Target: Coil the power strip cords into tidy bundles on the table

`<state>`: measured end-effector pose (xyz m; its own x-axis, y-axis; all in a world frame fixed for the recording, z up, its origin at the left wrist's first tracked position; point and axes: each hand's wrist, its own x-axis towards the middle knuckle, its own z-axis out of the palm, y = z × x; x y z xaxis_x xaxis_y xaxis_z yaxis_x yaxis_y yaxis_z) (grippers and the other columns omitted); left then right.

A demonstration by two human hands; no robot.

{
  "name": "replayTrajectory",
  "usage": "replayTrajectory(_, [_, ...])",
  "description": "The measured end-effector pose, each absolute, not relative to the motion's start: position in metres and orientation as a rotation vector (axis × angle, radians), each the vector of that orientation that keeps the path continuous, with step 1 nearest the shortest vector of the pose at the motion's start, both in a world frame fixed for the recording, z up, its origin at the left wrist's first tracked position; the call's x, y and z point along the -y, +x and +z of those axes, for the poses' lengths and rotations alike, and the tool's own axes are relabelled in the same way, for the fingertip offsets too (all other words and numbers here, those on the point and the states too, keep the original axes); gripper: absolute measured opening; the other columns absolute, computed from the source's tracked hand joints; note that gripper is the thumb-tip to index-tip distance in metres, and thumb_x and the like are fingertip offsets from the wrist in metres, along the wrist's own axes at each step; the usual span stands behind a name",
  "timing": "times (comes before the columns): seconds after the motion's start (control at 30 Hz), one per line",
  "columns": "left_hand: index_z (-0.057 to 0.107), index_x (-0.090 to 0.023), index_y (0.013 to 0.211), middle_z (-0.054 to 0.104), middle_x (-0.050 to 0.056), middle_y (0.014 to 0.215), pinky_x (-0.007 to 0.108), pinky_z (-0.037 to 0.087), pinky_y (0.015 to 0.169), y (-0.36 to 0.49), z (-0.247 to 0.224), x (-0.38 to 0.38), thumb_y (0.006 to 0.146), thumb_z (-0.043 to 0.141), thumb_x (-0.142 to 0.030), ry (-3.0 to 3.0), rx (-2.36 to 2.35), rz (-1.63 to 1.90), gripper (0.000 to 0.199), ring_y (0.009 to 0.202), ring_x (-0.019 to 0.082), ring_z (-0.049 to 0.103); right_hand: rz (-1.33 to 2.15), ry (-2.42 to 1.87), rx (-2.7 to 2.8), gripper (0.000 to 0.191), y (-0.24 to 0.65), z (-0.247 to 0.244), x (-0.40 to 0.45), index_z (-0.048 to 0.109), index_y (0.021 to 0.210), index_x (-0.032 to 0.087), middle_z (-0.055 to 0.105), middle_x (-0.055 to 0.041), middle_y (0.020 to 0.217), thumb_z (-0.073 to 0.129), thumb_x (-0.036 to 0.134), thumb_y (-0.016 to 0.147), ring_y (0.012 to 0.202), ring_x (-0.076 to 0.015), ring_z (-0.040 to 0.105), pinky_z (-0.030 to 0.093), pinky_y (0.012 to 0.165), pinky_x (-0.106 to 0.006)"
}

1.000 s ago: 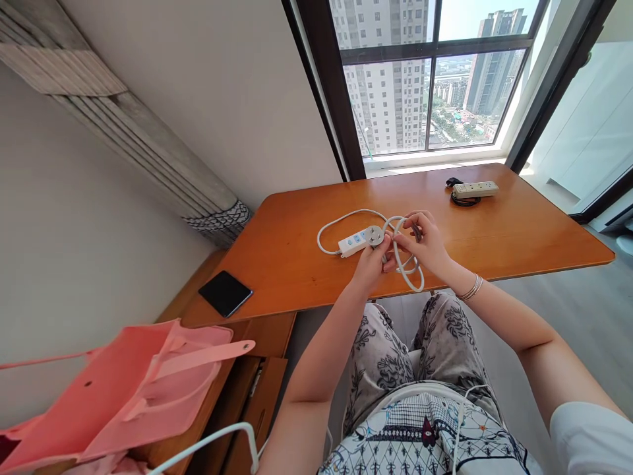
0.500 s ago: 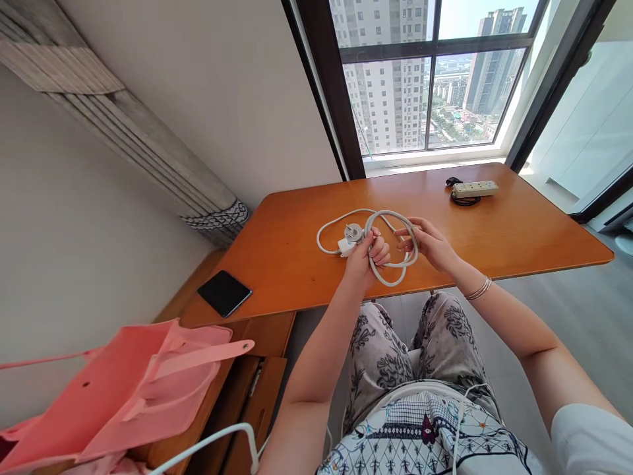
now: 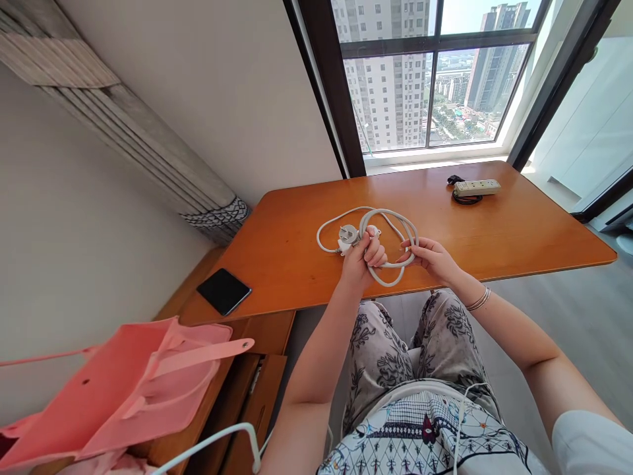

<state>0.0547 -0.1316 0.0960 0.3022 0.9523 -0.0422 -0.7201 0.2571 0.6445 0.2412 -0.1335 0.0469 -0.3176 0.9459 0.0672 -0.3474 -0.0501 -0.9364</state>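
A white power cord point(image 3: 390, 212) is gathered in loops above the near part of the wooden table. My left hand point(image 3: 364, 256) is closed round one side of the loops. Beside its thumb sits the cord's round grey plug point(image 3: 348, 235), prongs showing, with a white block against it. One stretch of the cord arcs out to the left of the plug. On the other side of the loops, my right hand point(image 3: 430, 256) pinches the cord between thumb and fingers.
On the wooden table point(image 3: 291, 244), a power strip point(image 3: 477, 188) with a black cord lies at the back right. A black tablet point(image 3: 224, 291) lies at the left edge. An open pink bag point(image 3: 123, 389) stands at lower left, near a white curved tube point(image 3: 212, 439).
My right hand has slid slightly down and outward along the loops, its fingers now closer together. The plug and my left hand have shifted a little to the left.
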Motion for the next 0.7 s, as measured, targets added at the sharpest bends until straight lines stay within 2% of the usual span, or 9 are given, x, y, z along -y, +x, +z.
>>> replayTrajectory(0.13, [0.054, -0.02, 0.079, 0.016, -0.011, 0.044, 0.015, 0.018, 0.039, 0.0522, 0.0958, 0.1335, 0.105, 0.052, -0.03, 0.585, -0.47, 1.151, 0.028, 0.035, 0.006, 0.014, 1.667, -0.718, 1.117, 0.044, 0.2433, 0.0506, 0.134, 0.073, 0.097, 0.02, 0.075, -0.0039, 0.075, 0.078, 0.059, 0.078, 0.078, -0.0217, 0.075, 0.06, 0.08, -0.037])
replayTrajectory(0.27, [0.054, -0.019, 0.079, 0.016, -0.012, 0.042, 0.015, 0.015, 0.038, 0.0508, 0.0938, 0.1352, 0.106, 0.049, -0.033, 0.61, -0.468, 1.088, 0.031, 0.033, 0.006, 0.014, 1.702, -0.691, 1.053, 0.041, 0.2459, 0.053, 0.1342, 0.071, 0.098, 0.02, 0.072, -0.0023, 0.073, 0.072, 0.058, 0.082, 0.069, -0.0192, 0.072, 0.061, 0.07, -0.034])
replayTrajectory(0.43, [0.055, -0.02, 0.08, 0.02, -0.012, 0.039, 0.016, 0.015, 0.037, 0.0514, 0.0885, 0.1354, 0.105, 0.051, -0.036, 0.666, -0.456, 1.011, 0.031, 0.03, 0.006, 0.016, 1.666, -0.67, 1.054, 0.04, 0.2463, 0.0534, 0.1349, 0.067, 0.093, 0.021, 0.061, 0.0046, 0.065, 0.075, 0.058, 0.081, 0.053, -0.0107, 0.06, 0.055, 0.058, -0.026])
replayTrajectory(0.53, [0.055, -0.02, 0.078, 0.023, -0.011, 0.037, 0.017, 0.016, 0.037, 0.0528, 0.0864, 0.1354, 0.105, 0.051, -0.04, 0.699, -0.452, 0.978, 0.034, 0.029, 0.006, 0.019, 1.607, -0.717, 1.061, 0.04, 0.2455, 0.0519, 0.1341, 0.066, 0.094, 0.021, 0.055, 0.0063, 0.061, 0.073, 0.06, 0.084, 0.048, -0.0099, 0.054, 0.052, 0.053, -0.025])
replayTrajectory(0.7, [0.047, -0.019, 0.069, 0.02, -0.011, 0.038, 0.017, 0.016, 0.037, 0.0557, 0.0876, 0.1353, 0.105, 0.048, -0.047, 0.666, -0.479, 0.957, 0.045, 0.03, 0.006, 0.016, 1.64, -0.76, 1.009, 0.042, 0.2477, 0.0492, 0.1323, 0.068, 0.092, 0.021, 0.059, 0.005, 0.062, 0.078, 0.059, 0.078, 0.049, -0.0103, 0.056, 0.052, 0.053, -0.025])
